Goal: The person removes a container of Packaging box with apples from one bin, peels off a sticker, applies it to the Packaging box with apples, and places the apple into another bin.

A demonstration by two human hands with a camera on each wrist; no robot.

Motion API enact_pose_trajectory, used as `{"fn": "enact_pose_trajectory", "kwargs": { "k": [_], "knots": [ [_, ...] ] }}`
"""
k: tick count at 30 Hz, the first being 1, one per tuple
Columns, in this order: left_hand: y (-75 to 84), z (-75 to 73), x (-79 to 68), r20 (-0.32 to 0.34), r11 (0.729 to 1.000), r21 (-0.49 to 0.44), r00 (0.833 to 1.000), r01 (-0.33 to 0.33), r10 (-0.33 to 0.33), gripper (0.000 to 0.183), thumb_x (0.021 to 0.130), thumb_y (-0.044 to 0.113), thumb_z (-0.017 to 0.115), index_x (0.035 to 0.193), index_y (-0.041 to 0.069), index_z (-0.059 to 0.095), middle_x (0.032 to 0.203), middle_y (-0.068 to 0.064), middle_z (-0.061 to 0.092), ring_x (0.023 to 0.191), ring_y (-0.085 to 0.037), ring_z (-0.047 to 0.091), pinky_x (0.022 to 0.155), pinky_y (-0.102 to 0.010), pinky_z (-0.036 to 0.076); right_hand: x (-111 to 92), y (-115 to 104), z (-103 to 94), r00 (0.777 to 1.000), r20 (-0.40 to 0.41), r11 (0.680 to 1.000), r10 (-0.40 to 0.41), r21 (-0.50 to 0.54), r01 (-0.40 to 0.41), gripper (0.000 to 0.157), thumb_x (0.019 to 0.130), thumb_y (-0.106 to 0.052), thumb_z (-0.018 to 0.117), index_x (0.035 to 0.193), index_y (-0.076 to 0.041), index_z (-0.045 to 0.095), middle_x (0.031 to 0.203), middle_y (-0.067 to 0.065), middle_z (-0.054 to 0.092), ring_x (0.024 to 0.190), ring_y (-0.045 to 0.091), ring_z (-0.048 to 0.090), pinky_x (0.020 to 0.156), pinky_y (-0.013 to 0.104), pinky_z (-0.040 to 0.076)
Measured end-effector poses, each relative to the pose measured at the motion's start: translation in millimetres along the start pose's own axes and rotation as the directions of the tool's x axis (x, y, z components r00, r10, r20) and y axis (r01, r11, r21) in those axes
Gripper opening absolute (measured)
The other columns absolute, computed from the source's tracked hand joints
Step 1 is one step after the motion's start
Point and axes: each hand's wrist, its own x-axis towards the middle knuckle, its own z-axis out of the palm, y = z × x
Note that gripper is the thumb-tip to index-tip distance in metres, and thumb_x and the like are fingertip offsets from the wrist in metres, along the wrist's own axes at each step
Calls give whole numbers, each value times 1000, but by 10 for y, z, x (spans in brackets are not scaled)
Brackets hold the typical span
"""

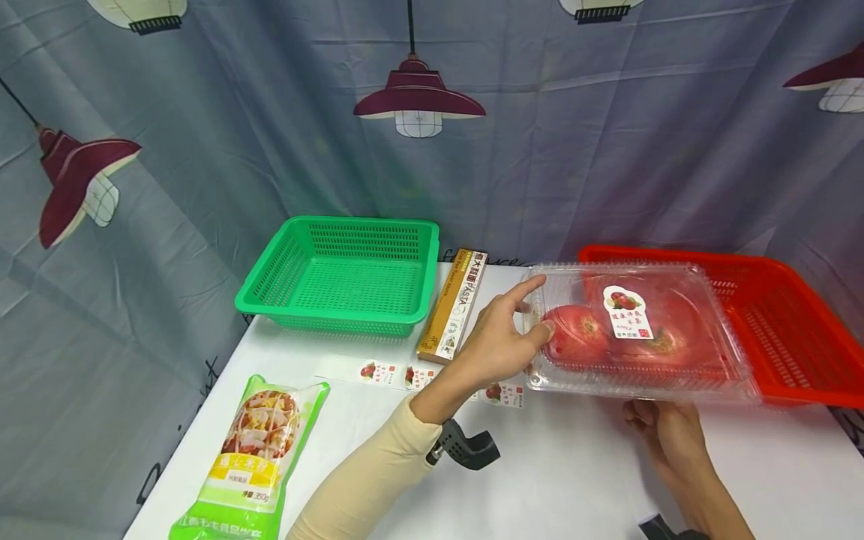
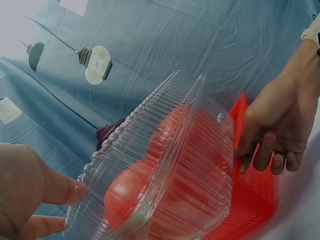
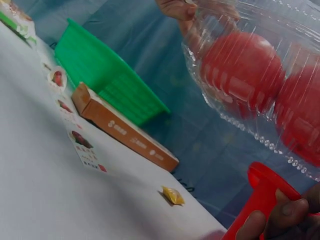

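A clear plastic clamshell box point(image 1: 655, 330) with large, round red fruits point(image 2: 131, 189) inside is held up over the table, tilted. My left hand point(image 1: 502, 341) grips its left end, thumb on the lid side. A white sticker point(image 1: 628, 313) with a red fruit picture is on the lid. Below the box, my right hand point(image 1: 668, 435) has curled fingers; in the right wrist view they pinch the rim of the red basket point(image 3: 262, 192). The box overlaps much of that basket in the head view.
A green basket point(image 1: 337, 322) stands at the back left, with a long pasta box point(image 1: 454, 307) beside it. Fruit stickers point(image 1: 378, 373) lie in a row in front. A green food bag point(image 1: 250, 457) is front left. A small yellow packet point(image 3: 173, 195) lies near the table's edge.
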Motion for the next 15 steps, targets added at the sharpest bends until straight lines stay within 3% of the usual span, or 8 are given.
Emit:
{"fn": "enact_pose_trajectory", "kwargs": {
  "k": [6, 15],
  "knots": [
    [11, 23, 30, 3, 999, -38, 1000, 18, -18, 63, 93, 7, 63, 150, 23, 42, 129, -12, 51, 43, -19, 55, 44, -32, 51, 1, 6, -17, 1000, 22, 1000, -18, 9, 18, 15, 105, -25, 46, 110, -20, 59, 65, 2, 46, 65, 16, 55, 60, 28, 47],
    [-11, 67, 84, 1, 998, -48, 999, 51, -51, 63, 93, 6, 63, 150, 22, 42, 124, -11, 51, 42, -19, 54, 44, -35, 52, 2, -6, -7, 997, 60, 999, -40, -22, 41, 15, 106, -26, 43, 99, -17, 53, 61, 6, 36, 65, 16, 53, 59, 28, 45]
  ]
}}
